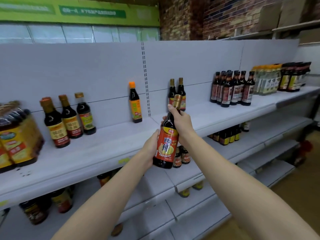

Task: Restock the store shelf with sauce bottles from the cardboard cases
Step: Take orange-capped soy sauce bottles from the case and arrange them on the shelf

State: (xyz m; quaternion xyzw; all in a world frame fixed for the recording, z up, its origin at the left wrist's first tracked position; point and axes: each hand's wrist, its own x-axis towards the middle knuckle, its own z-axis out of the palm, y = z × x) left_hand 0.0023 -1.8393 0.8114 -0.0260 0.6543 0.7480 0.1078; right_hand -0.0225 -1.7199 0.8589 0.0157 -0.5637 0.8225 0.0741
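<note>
Up front, a dark sauce bottle [165, 141] is held in the air before the upper shelf [97, 153], leaning slightly with its gold cap toward the back panel. It has dark glass, a slim neck wrapped in gold foil, and a red-orange label with large characters and a yellow oval below them. The right hand [180, 122] wraps its fingers round the neck and shoulder, thumb up along the neck. The left hand [152, 149] cups the lower body from the left, its fingers curled behind the label near the base.

Behind it on the white shelf stand two similar gold-capped bottles [177, 93], touching each other. To the left an orange-capped bottle [135, 103] stands alone, and farther left three gold-capped bottles [67, 118] stand in a loose group beside wrapped multipacks [17, 137]. A cluster of dark bottles [232, 88] stands to the right. Lower shelves carry more bottles. Above are a grey back panel, a green sign [78, 12] and a brick wall [216, 16].
</note>
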